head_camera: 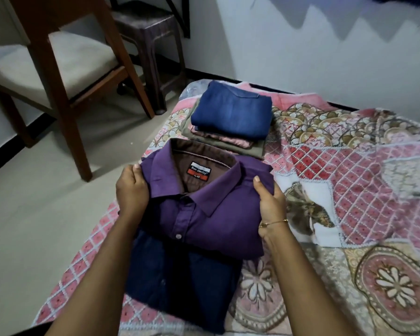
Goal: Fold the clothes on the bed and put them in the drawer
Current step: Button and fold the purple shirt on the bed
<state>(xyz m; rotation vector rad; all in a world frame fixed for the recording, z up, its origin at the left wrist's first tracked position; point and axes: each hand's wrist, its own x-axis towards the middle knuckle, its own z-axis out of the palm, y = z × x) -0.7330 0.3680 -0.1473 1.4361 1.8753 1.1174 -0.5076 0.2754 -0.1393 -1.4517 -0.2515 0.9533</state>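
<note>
The purple shirt (204, 209) is folded into a neat square, and it sits between the two hands, held at its two sides near the collar. The left hand (132, 190) grips the left edge with its fingers curled under the cloth and its thumb on top. The right hand (268, 200) pinches the right edge the same way, thumb up and fingers tucked below. Holding both sides like this probably keeps the folds from falling open. Just under the hands and closer to the person lies a dark blue shirt (182, 284), also folded, and the purple one rests partly on top of it, so it looks like a small pile is being made. Past the fingertips, farther up the bed (349, 190), sits a stack of folded clothes (230, 117) with a blue one on top. That pile is well apart from the hands. Both arms reach forward, fairly straight, with the wrists a little bent. A thin bracelet (274, 223) is on the right wrist. No drawer can be seen, so putting the clothes away is not yet done.
</note>
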